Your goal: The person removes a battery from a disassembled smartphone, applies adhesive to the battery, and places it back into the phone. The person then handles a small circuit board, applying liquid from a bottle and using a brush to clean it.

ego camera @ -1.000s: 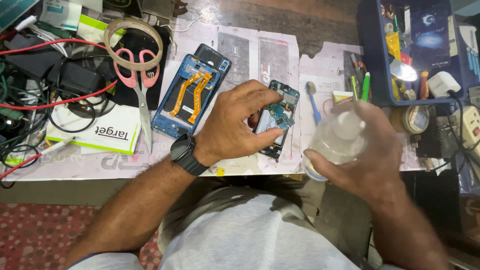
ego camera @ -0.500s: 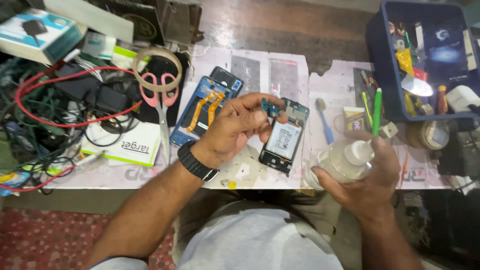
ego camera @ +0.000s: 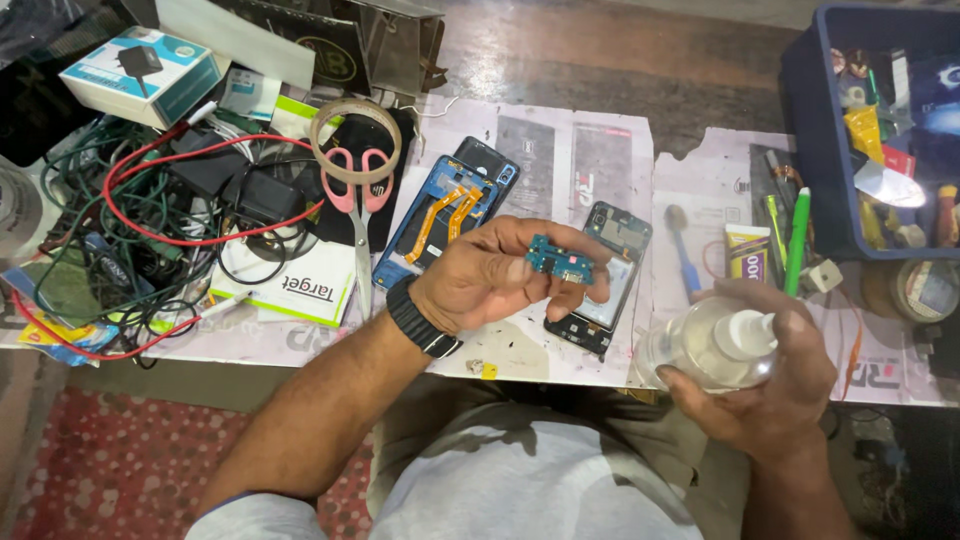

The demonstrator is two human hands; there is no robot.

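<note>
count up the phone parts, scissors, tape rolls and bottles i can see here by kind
Opened phone bodies: 2, the blue frame and the dark phone on the table
Small circuit boards: 1, the teal board in the left hand
Clear bottles: 1, the bottle in the right hand
Scissors: 1, pink-handled scissors
Tape rolls: 1, the tape roll
Total: 6

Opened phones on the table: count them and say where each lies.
2. A blue-framed phone body with orange ribbon cables lies right of the pink scissors; a dark opened phone lies behind the left hand. Clutter may hide others.
</note>
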